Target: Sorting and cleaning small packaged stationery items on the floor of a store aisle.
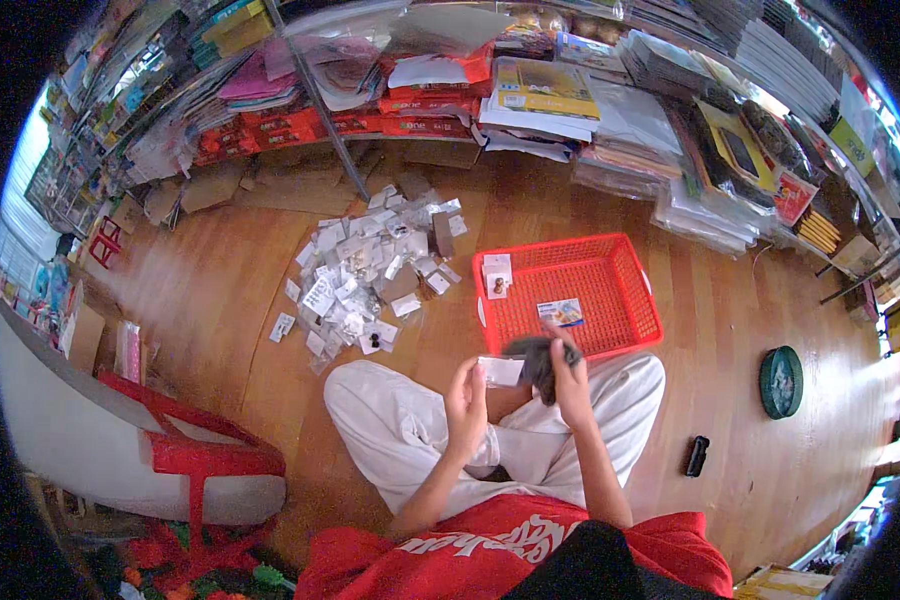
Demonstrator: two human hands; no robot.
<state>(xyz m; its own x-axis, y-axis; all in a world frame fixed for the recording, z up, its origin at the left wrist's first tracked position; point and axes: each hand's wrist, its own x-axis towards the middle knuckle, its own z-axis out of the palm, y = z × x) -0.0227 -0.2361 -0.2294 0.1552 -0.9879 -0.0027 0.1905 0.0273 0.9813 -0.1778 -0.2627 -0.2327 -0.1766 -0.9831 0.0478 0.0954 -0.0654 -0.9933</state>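
Observation:
My left hand (466, 405) pinches a small white card (501, 372) by its left end above my crossed legs. Bunched dark grey cloth (544, 366), blurred, is in my right hand (572, 386), and it overlaps the card's right end. Just beyond my hands lies a red perforated plastic basket (570, 274). Inside it, white cards (497, 270) with a small brown item rest in the left corner, and a printed card (561, 312) lies near the front. Left of the basket, a loose heap of small white cards and clear packets (364, 262) spreads over the floor.
Shelves behind hold red-wrapped paper reams (427, 105) and stacked sheets (532, 112). A slanted metal post (322, 105) meets the floor behind the heap. A red-framed chair (217, 459) stands left; a green round basket (781, 382) and black object (696, 456) lie right.

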